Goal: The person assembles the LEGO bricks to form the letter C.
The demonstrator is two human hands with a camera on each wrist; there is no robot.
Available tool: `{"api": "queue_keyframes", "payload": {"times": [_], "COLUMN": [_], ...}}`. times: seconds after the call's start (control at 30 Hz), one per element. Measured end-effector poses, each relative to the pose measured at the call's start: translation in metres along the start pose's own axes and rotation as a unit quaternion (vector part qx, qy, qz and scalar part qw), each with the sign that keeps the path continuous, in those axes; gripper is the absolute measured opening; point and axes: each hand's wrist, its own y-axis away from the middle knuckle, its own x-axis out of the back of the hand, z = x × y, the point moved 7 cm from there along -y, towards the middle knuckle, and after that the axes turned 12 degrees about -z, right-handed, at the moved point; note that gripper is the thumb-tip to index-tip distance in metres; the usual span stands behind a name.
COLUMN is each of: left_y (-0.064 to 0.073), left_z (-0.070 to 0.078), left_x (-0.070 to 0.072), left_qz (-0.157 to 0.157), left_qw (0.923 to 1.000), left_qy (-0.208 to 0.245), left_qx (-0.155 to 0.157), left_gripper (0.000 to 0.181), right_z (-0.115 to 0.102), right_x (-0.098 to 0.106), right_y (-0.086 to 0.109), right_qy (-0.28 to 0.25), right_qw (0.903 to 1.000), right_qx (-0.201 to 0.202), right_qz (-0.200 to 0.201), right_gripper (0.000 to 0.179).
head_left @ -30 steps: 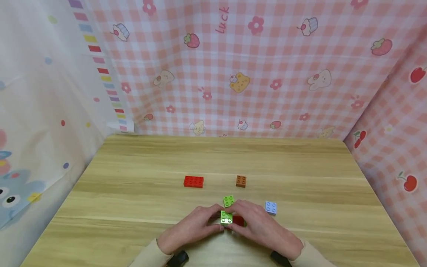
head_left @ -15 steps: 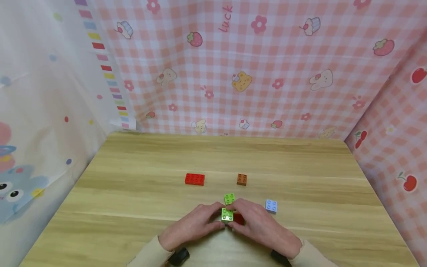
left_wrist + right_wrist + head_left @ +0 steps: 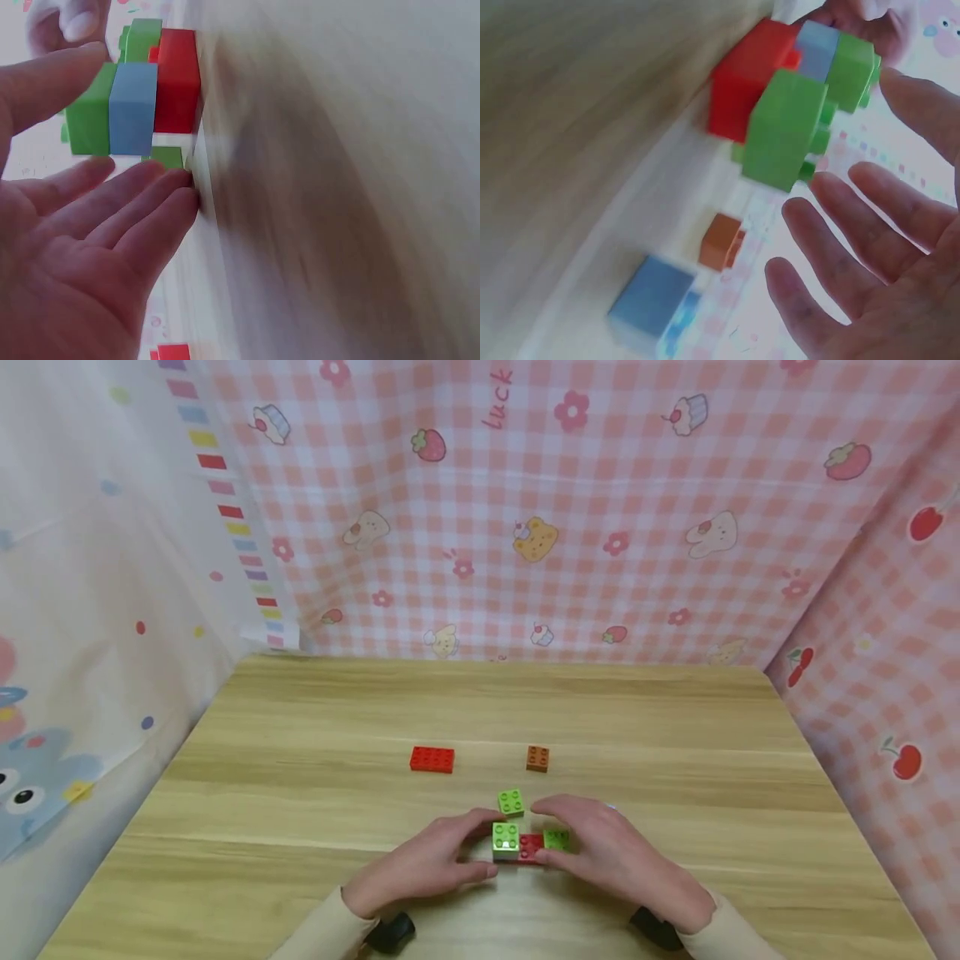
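In front of the person stands a small build of bricks. Its base is a red brick (image 3: pixel 531 846) lying on the table. On its left end sits a light blue brick (image 3: pixel 133 109) with a green brick (image 3: pixel 506 836) on top. The right end carries another green brick (image 3: pixel 557 839). My left hand (image 3: pixel 427 867) is around the left stack, fingers extended and thumb close to it; whether it touches is unclear. Beside the right end is my right hand (image 3: pixel 618 856), its fingers spread and holding nothing. A loose green brick (image 3: pixel 511 802) lies just behind the build.
Farther back on the wooden table (image 3: pixel 337 710) lie a red brick (image 3: pixel 432 759) and a brown brick (image 3: pixel 537 758). A loose blue brick (image 3: pixel 651 296) lies to the right, almost wholly hidden by the right hand in the head view. Patterned curtains (image 3: pixel 450 510) enclose the table.
My right hand has let go of the stack and moved right, uncovering the red base and the right green brick. My left fingers have loosened a little from the stack.
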Motion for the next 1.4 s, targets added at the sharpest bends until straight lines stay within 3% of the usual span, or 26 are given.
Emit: {"api": "queue_keyframes", "payload": {"times": [0.2,0.37,0.53,0.67,0.83,1.1,1.27,1.4], "left_y": [0.015,0.024,0.033,0.033,0.028,0.018,0.011,0.008], "left_z": [-0.006,-0.005,0.000,-0.003,-0.015,-0.039,-0.053,-0.058], "left_x": [0.013,0.032,0.057,0.073,0.087,0.094,0.094,0.094], "left_qz": [0.040,0.108,0.199,0.239,0.244,0.202,0.160,0.146], "left_qw": [0.9988,0.9926,0.9700,0.9535,0.9499,0.9605,0.9713,0.9759], "left_qy": [0.018,-0.023,-0.094,-0.139,-0.172,-0.191,-0.170,-0.148], "left_qx": [-0.020,-0.051,-0.103,-0.120,-0.091,0.005,0.048,0.068], "left_gripper": [0.047,0.028,0.018,0.019,0.026,0.048,0.062,0.064], "right_z": [0.012,0.014,0.014,0.014,0.013,0.014,0.015,0.015], "right_x": [-0.004,-0.012,-0.018,-0.019,-0.019,-0.022,-0.023,-0.023], "right_y": [0.010,0.012,0.010,0.009,0.008,0.008,0.008,0.006], "right_qy": [0.000,0.004,-0.010,-0.014,-0.006,0.009,0.011,0.012], "right_qw": [0.9997,0.9996,0.9991,0.9987,0.9985,0.9986,0.9983,0.9983], "right_qx": [-0.017,-0.012,-0.014,-0.018,-0.018,-0.017,-0.017,-0.017], "right_qz": [-0.017,-0.025,-0.040,-0.045,-0.051,-0.050,-0.054,-0.054], "right_gripper": [0.047,0.044,0.044,0.044,0.043,0.041,0.040,0.040]}}
